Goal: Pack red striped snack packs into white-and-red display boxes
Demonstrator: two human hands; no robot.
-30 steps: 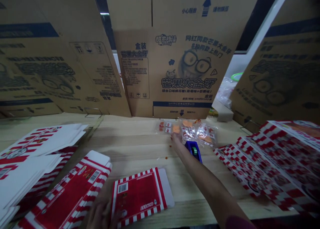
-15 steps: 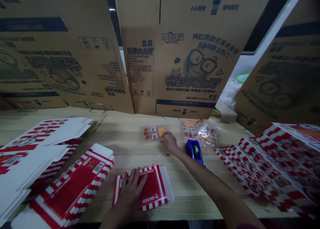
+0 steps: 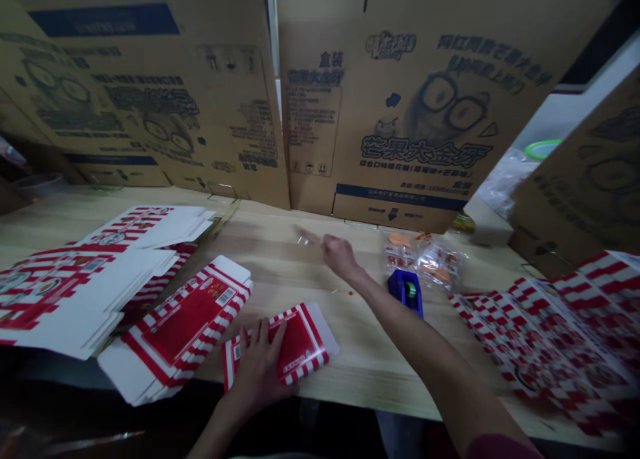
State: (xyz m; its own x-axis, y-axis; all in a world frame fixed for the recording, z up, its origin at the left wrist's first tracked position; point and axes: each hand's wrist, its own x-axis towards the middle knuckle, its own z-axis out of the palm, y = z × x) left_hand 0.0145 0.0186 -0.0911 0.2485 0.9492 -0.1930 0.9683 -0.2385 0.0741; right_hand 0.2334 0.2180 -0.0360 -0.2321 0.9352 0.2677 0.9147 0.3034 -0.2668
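My left hand (image 3: 261,365) lies on a red and white striped flat carton (image 3: 300,344) near the table's front edge. Its fingers are spread over the printed face. Farther out, my right hand (image 3: 341,255) is closed above the table. From its fingertips sticks out a thin, clear candy pack (image 3: 306,236), seen almost edge-on and smeared by motion. To the right of that hand stands a blue tape dispenser (image 3: 406,292) with a green roll. Behind the dispenser lie more clear candy packs (image 3: 425,257) with orange and red pieces.
Striped cartons (image 3: 185,319) and a stack of white-backed flat cartons (image 3: 125,272) lie at left. More checked red and white cartons (image 3: 555,339) spread at right. Large cardboard sheets (image 3: 425,125) stand along the back. Small scraps (image 3: 351,293) dot the wooden table (image 3: 370,372).
My right hand has picked the candy pack up off the table and tilted it. The view has swung left. The carton under my left hand has turned slightly.
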